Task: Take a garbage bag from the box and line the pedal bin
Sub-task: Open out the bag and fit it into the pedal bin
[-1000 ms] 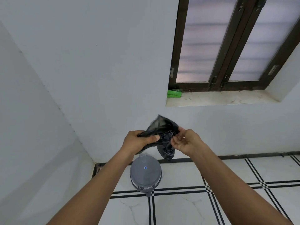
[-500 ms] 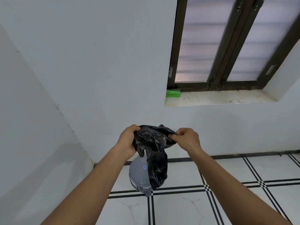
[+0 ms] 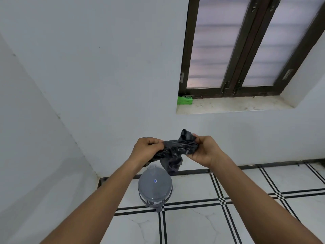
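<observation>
While unfolding garbage bag (image 3: 173, 152) | left hand (image 3: 146, 151), right hand (image 3: 204, 150) both grip it, stretching | pedal bin (image 3: 154, 190) lid closed

Both bare forearms are reaching forward from the lower corners and converging at mid-frame. The left hand (image 3: 146, 150) is curling its fingers in a closed grip, knuckles facing up. The right hand (image 3: 204, 149) is pinching with thumb on top, fingers folding beneath, wrists level with each other
</observation>
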`<state>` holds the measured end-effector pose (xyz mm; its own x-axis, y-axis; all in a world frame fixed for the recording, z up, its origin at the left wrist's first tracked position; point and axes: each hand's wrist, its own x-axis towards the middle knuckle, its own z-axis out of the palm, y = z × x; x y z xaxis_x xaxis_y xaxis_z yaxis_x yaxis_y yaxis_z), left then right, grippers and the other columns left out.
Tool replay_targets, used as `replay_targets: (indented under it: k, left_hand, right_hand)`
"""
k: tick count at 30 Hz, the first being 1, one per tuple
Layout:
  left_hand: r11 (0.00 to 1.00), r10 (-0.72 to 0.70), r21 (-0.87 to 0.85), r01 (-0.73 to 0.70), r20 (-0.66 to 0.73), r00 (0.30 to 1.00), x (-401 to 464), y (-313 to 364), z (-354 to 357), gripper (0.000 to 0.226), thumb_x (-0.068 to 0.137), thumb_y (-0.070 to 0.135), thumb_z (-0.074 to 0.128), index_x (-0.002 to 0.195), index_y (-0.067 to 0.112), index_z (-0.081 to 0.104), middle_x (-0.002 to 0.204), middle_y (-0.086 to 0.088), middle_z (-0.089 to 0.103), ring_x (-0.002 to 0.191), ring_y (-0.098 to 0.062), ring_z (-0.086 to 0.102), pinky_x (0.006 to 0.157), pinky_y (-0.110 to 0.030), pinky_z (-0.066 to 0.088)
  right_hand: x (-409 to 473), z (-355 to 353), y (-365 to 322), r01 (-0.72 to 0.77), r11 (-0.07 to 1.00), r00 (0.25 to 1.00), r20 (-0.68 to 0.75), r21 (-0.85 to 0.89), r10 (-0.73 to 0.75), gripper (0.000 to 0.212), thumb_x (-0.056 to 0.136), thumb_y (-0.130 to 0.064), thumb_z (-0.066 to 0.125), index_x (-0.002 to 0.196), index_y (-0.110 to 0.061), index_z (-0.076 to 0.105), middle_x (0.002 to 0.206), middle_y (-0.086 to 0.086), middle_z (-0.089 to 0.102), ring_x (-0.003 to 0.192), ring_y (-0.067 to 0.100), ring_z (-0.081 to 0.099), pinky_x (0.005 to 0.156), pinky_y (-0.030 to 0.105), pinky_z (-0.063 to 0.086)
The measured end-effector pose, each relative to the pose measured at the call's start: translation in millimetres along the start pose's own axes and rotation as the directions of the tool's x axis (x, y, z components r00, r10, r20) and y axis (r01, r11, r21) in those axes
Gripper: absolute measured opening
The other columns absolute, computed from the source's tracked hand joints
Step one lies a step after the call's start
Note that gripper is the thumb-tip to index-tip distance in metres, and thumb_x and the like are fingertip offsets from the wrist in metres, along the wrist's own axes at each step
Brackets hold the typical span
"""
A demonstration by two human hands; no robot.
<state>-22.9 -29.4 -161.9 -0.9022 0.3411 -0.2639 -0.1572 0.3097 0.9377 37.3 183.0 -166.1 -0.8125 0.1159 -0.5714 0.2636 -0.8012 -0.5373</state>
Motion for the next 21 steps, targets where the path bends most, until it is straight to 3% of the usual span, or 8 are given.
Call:
replay_targets:
  k: [3, 5, 8, 11, 13, 15, 18, 21]
  left_hand:
    - [0.988, -0.035, -0.152, 0.019, -0.104, 0.994, 6, 7, 0, 0.025, 0.089, 0.028, 0.075, 0.077, 0.007, 0.075, 0.069, -0.001, 0.073, 0.052, -0.011, 0.066, 0.045, -0.017, 0.047]
    - [0.951, -0.098, -0.309, 0.025, -0.224, 0.97, 12, 7, -6, 0.009, 0.091, 0.017, 0.073, 0.088, 0.013, 0.081, 0.085, -0.004, 0.08, 0.069, -0.016, 0.075, 0.055, -0.025, 0.057]
    - [0.859, -0.182, -0.511, 0.003, -0.3, 0.936, 20, 7, -19, 0.02, 0.093, -0.001, 0.065, 0.102, 0.009, 0.079, 0.095, -0.011, 0.078, 0.08, -0.025, 0.073, 0.061, -0.033, 0.061]
    - [0.715, -0.279, -0.699, 0.015, -0.265, 0.923, 27, 8, -30, 0.024, 0.096, -0.006, 0.058, 0.104, 0.008, 0.076, 0.103, -0.014, 0.073, 0.09, -0.027, 0.07, 0.082, -0.039, 0.063]
    - [0.645, -0.3, -0.764, 0.025, -0.224, 0.927, 28, 9, -34, 0.027, 0.097, -0.008, 0.054, 0.103, 0.009, 0.073, 0.103, -0.015, 0.07, 0.091, -0.029, 0.068, 0.085, -0.042, 0.061]
    - [0.669, -0.258, -0.743, 0.032, -0.191, 0.947, 26, 8, -34, 0.028, 0.094, -0.012, 0.053, 0.1, 0.01, 0.07, 0.096, -0.015, 0.069, 0.085, -0.029, 0.067, 0.079, -0.041, 0.06]
    - [0.875, -0.015, -0.481, -0.059, -0.149, 0.989, 15, 3, -31, 0.025, 0.083, -0.008, 0.073, 0.083, 0.016, 0.077, 0.089, -0.007, 0.074, 0.085, -0.024, 0.069, 0.075, -0.035, 0.06]
    - [0.95, 0.273, 0.17, -0.262, -0.046, 0.961, 14, -12, -31, 0.02, 0.076, 0.003, 0.086, 0.076, 0.023, 0.081, 0.088, 0.009, 0.065, 0.088, -0.012, 0.065, 0.075, -0.016, 0.05]
  right_hand:
    - [-1, 0, 0, 0.059, 0.989, 0.994, 0.1, -0.135, -0.046, 0.022, 0.096, -0.003, 0.047, 0.088, -0.016, 0.064, 0.092, 0.011, 0.07, 0.074, 0.027, 0.071, 0.061, 0.034, 0.06]
    - [-4, -6, -3, 0.133, 0.957, 0.979, 0.184, -0.259, -0.086, 0.022, 0.097, -0.004, 0.057, 0.089, -0.022, 0.066, 0.091, 0.007, 0.073, 0.078, 0.023, 0.071, 0.066, 0.033, 0.057]
    - [-8, -20, -7, 0.236, 0.815, 0.966, 0.221, -0.53, -0.137, 0.033, 0.092, 0.01, 0.06, 0.078, -0.02, 0.067, 0.09, 0.01, 0.071, 0.079, 0.023, 0.066, 0.066, 0.031, 0.051]
    - [-2, -28, -7, 0.177, 0.397, 0.953, 0.055, -0.901, -0.298, 0.04, 0.088, 0.012, 0.054, 0.078, -0.019, 0.077, 0.079, 0.007, 0.067, 0.069, 0.022, 0.058, 0.053, 0.026, 0.043]
    - [7, -34, -6, 0.013, 0.082, 0.871, -0.029, -0.997, -0.491, 0.034, 0.087, 0.001, 0.056, 0.109, -0.017, 0.076, 0.101, 0.005, 0.067, 0.085, 0.026, 0.064, 0.066, 0.03, 0.052]
    - [12, -42, -2, -0.094, -0.122, 0.818, -0.007, -0.988, -0.575, 0.048, 0.087, -0.014, 0.062, 0.134, -0.012, 0.055, 0.121, 0.011, 0.056, 0.097, 0.031, 0.061, 0.077, 0.031, 0.048]
    - [18, -45, 0, -0.074, -0.026, 0.793, -0.042, -0.997, -0.607, 0.076, 0.082, -0.017, 0.068, 0.148, -0.008, 0.031, 0.132, 0.015, 0.046, 0.115, 0.034, 0.056, 0.086, 0.034, 0.046]
    - [19, -40, -5, 0.11, 0.462, 0.794, -0.201, -0.88, -0.573, 0.057, 0.075, -0.008, 0.067, 0.129, -0.011, 0.05, 0.117, 0.012, 0.061, 0.101, 0.029, 0.063, 0.072, 0.035, 0.056]
